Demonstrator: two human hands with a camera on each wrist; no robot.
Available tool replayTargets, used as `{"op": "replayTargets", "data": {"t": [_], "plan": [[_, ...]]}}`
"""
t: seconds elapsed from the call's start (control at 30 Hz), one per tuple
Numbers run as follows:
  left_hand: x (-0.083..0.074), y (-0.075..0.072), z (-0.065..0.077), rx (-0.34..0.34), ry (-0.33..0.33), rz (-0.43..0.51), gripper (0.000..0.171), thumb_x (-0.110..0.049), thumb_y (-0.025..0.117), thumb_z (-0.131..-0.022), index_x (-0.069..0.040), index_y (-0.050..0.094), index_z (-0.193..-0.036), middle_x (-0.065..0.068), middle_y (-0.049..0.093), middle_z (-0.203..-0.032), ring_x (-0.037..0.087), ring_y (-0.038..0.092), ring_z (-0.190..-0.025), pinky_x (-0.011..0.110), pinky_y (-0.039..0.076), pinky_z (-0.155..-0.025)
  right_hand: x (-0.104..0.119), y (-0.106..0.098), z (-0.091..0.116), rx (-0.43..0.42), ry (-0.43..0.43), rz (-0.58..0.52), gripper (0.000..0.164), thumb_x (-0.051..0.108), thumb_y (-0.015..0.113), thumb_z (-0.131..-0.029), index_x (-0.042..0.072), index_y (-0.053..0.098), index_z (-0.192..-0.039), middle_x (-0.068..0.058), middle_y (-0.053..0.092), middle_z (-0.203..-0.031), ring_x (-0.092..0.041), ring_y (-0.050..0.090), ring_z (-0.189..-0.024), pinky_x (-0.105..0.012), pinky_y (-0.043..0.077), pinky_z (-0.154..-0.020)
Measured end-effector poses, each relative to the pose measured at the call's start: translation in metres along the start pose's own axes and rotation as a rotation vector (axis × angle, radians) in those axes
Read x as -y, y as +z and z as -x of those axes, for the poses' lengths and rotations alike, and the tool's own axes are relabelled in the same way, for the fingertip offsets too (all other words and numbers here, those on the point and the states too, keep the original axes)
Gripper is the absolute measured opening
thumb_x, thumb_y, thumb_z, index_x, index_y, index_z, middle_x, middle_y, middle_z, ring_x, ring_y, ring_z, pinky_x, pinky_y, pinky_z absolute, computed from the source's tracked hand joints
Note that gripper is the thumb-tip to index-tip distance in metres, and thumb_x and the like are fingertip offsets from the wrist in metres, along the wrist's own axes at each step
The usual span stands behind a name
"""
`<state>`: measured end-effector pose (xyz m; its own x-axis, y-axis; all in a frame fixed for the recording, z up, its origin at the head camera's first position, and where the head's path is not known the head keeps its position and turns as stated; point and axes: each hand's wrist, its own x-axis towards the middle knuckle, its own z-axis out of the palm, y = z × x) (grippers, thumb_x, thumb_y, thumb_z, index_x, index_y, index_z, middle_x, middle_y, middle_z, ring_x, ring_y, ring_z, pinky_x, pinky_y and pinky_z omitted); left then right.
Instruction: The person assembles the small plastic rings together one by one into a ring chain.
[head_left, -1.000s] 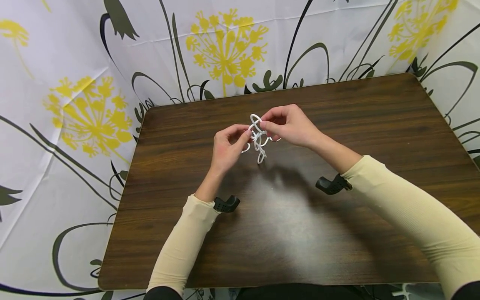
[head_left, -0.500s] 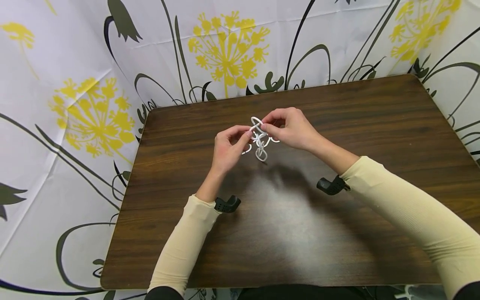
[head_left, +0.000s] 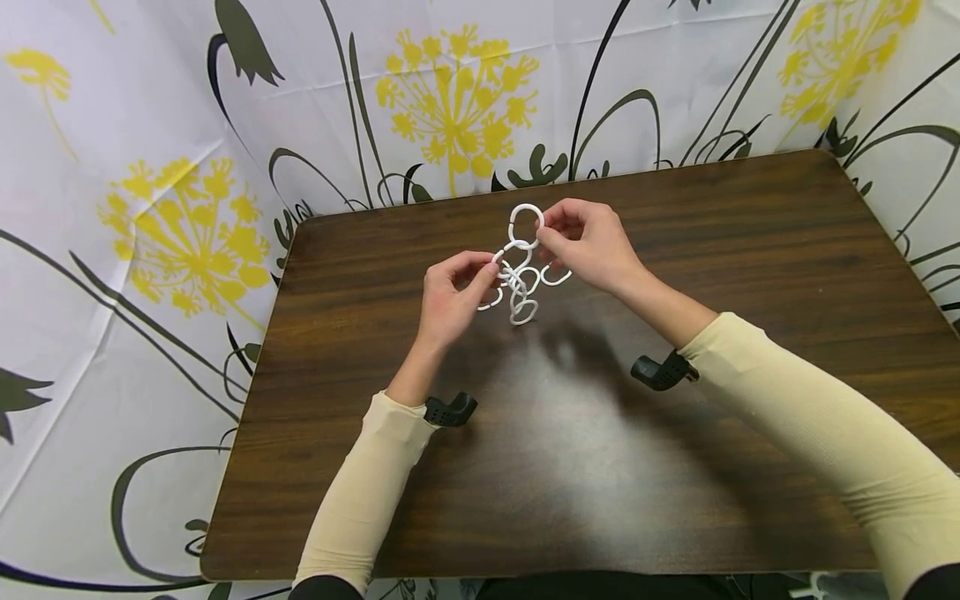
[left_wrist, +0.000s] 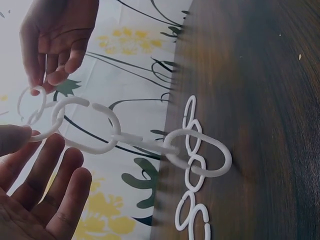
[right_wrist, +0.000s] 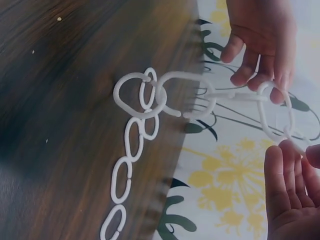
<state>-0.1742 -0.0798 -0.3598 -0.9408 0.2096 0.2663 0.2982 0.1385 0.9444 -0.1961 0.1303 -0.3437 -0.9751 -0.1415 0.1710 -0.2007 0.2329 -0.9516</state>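
Observation:
My left hand (head_left: pixel 450 302) pinches a white plastic chain link (left_wrist: pixel 49 134) between thumb and fingertips. My right hand (head_left: pixel 591 242), a little higher and to the right, pinches the top link (head_left: pixel 527 207), which is joined to the links below it. Below my left hand hangs a short run of joined links (right_wrist: pixel 185 74), its lowest link just above or touching the table; I cannot tell which. Behind it a row of similar white links (right_wrist: pixel 114 180) lies on the tabletop. In the head view my hands and the hanging links partly cover that row.
The dark brown wooden table (head_left: pixel 337 350) spreads all around below my hands. A white cloth (head_left: pixel 315 92) with yellow and grey-green plants hangs behind its far edge and along the sides. Black wrist cameras (head_left: pixel 452 409) jut from both sleeves.
My right hand has moved up and slightly right, lifting the top link so that it stands above the others. My left hand has stayed nearly still; the hanging links have turned a little.

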Motion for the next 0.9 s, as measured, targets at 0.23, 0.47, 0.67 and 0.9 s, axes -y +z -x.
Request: {"op": "replayTargets", "data": {"t": [0.23,0.47,0.67,0.9], "plan": [[-0.001,-0.004,0.000,0.008,0.020,-0.015,0.015,0.000,0.065,-0.092,0.014,0.068,-0.097,0.030,0.065,-0.085,0.010,0.061,-0.066,0.021,0.054,-0.056,0.003,0.001,-0.002,0.017,0.131,-0.205,0.012,0.007,0.068,-0.090,-0.004,0.065,-0.097,-0.016,0.069,-0.087,-0.019,0.069,-0.068,-0.036,0.060,-0.062],[0.014,-0.005,-0.005,0.012,0.006,0.042,0.021,-0.009,0.064,-0.095,0.010,0.069,-0.100,0.016,0.069,-0.087,0.015,0.068,-0.072,0.031,0.059,-0.059,0.005,0.004,0.001,0.099,0.175,-0.276,0.016,0.009,0.070,-0.091,-0.003,0.065,-0.101,-0.018,0.071,-0.088,-0.020,0.070,-0.070,-0.035,0.060,-0.061],[0.013,-0.001,-0.006,0.004,0.009,0.088,0.023,-0.007,0.063,-0.095,0.008,0.068,-0.112,0.019,0.069,-0.091,0.015,0.069,-0.075,0.032,0.060,-0.059,0.004,0.007,0.003,0.148,0.167,-0.268,0.014,0.008,0.070,-0.091,-0.003,0.065,-0.099,-0.014,0.072,-0.083,-0.022,0.070,-0.071,-0.033,0.060,-0.060],[-0.012,0.003,-0.002,-0.024,0.046,0.094,0.017,0.003,0.062,-0.093,0.016,0.065,-0.104,0.013,0.069,-0.087,0.010,0.066,-0.072,0.025,0.057,-0.058,0.001,0.003,0.001,0.207,0.156,-0.217,0.014,0.008,0.068,-0.092,-0.002,0.066,-0.101,-0.013,0.073,-0.090,-0.023,0.071,-0.076,-0.039,0.059,-0.064]]}}
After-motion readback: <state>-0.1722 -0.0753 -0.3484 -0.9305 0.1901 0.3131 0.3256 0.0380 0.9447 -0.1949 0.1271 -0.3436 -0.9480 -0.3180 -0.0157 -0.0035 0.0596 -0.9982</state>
